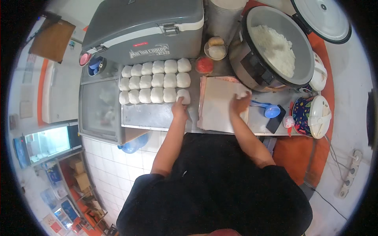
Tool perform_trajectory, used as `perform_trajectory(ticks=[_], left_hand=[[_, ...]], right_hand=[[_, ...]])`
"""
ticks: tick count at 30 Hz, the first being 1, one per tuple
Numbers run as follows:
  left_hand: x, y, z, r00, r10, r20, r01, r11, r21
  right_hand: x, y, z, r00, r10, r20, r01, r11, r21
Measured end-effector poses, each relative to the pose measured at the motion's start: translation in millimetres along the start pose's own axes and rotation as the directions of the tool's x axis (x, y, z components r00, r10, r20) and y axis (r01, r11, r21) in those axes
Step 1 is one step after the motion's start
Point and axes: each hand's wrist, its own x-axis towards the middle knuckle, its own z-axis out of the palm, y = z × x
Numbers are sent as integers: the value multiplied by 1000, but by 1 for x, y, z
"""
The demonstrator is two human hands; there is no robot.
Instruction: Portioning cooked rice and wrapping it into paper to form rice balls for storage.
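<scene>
My left hand (pixel 179 109) is at the near right corner of three rows of white rounded packets (pixel 158 79). Its thumb and fingers grip the end packet (pixel 183 96) of the front row. To the right, my right hand (pixel 239 103) is over the right side of a stack of paper sheets (pixel 217 103). It is blurred, with its fingers bent; something whitish shows at the fingertips, and whether they hold it is unclear. A large rice cooker (pixel 271 50) full of cooked white rice (pixel 274 48) stands open beyond that hand.
A grey cooler box (pixel 144 32) stands behind the packets. Beside the stack are a blue ladle (pixel 271 111), a dark phone (pixel 276 119) and a patterned rice cooker (pixel 310 116). A red bundle (pixel 204 65) and a small bowl (pixel 216 54) sit behind it. A glass-topped freezer (pixel 100 109) is left.
</scene>
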Motion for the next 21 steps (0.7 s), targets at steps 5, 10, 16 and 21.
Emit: perform_trajectory(ticks=[5, 10, 16, 21], left_hand=[[7, 4, 33, 993, -102, -58, 93, 985, -145], [14, -10, 18, 999, 39, 10, -35, 964, -265], [-19, -18, 18, 965, 89, -247, -109, 992, -68], [-59, -22, 12, 896, 417, -152, -375, 895, 243]], right_hand=[[89, 78, -54, 934, 348, 80, -322, 919, -227], [117, 118, -57, 942, 290, 168, -195, 882, -430], [107, 180, -87, 993, 122, -10, -114, 952, 286], [77, 66, -207, 968, 252, 11, -150, 539, 829]])
